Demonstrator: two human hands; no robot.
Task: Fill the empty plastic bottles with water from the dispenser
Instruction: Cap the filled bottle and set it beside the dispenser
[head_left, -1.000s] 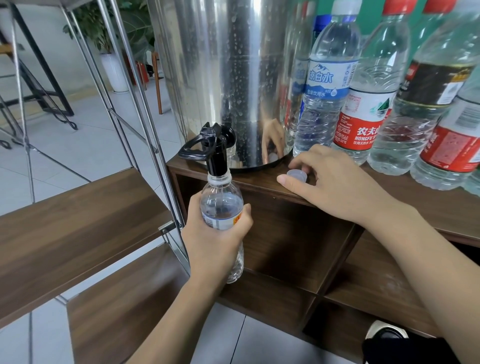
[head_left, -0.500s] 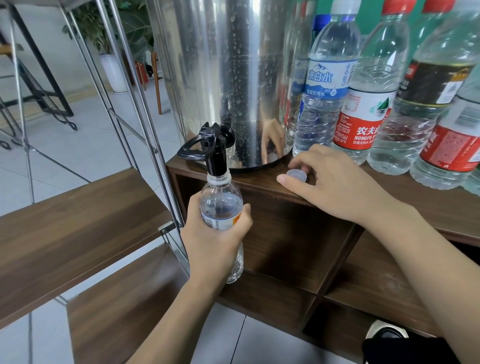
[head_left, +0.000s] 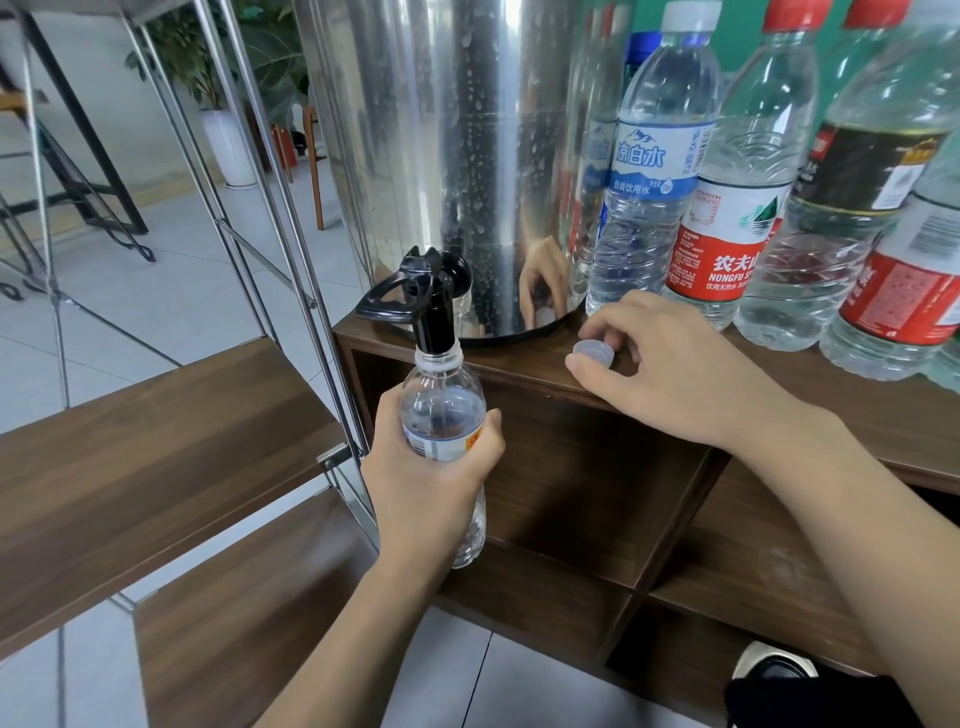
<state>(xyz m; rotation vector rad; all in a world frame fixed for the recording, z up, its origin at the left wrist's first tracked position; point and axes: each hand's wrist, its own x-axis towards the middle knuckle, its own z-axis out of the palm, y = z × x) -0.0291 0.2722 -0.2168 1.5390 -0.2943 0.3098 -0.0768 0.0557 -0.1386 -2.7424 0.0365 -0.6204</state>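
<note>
Little moved over the last second: both hands and small clear plastic bottle much where they were, head camera barely shifted. Left hand wrapped round the bottle's labelled middle, holding it upright below the front edge of the dark wood shelf unit, mouth tucked just under the black plastic tap of the tall stainless-steel water dispenser. Right hand resting on the shelf unit's top near its front edge, thumb and fingers loosely curled about the small translucent bottle cap; whether pinching it or merely touching, hard to tell. Water level inside not clear to read, though seemingly well up the bottle.

Risks from here, as judged: overflow down the bottle and onto the tiled floor if the tap runs unwatched; splashing past the narrow neck if the bottle sags or tilts off the spout; a wet, slippery grip loosening on thin plastic. Cap near the edge, liable to be nudged off. Row of larger clear bottles with red and blue labels standing along the top behind the right hand, close enough to be knocked by a hasty reach.
</note>
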